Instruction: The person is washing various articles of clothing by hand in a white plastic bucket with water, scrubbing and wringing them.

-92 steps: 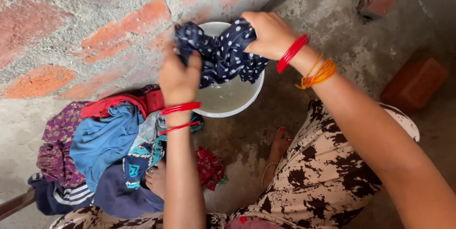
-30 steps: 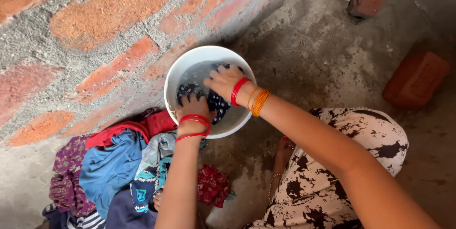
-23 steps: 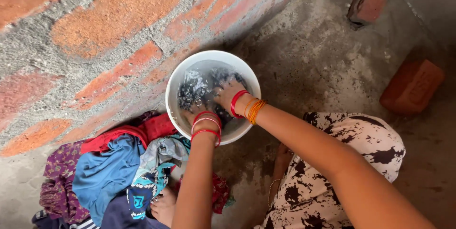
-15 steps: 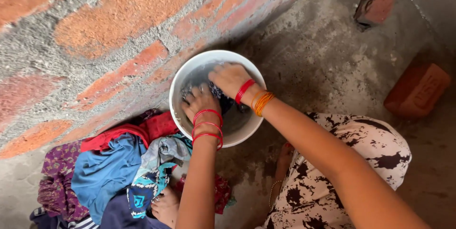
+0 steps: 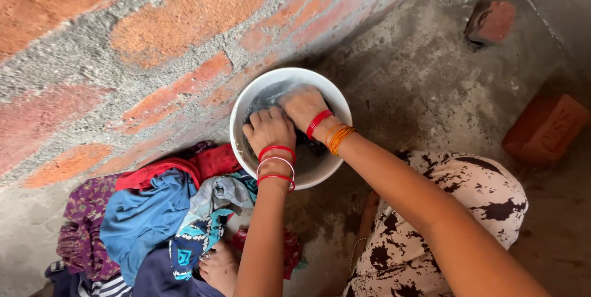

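Left hand [image 5: 269, 129] and right hand [image 5: 303, 105]: each grip closed, fingers curled on the dark wet cloth [image 5: 311, 145] inside the round white plastic basin [image 5: 246, 103].

Both hands, left [image 5: 268, 129] and right [image 5: 303, 105], sit inside the basin [image 5: 332, 97] on a cloth [image 5: 311, 147]. The wall [image 5: 123, 57] stands just beyond them; the clothes pile [image 5: 148, 217] lies left, two bricks [image 5: 545, 128] well right.

Both arms reached forward and down, forearms converging. The left hand [image 5: 269, 129] was curled into a loose fist, knuckles up, red and white bangles at its wrist. The right hand [image 5: 301, 105] lay just beyond the left fingers, palm down, fingers bent under, red and orange bangles at the wrist
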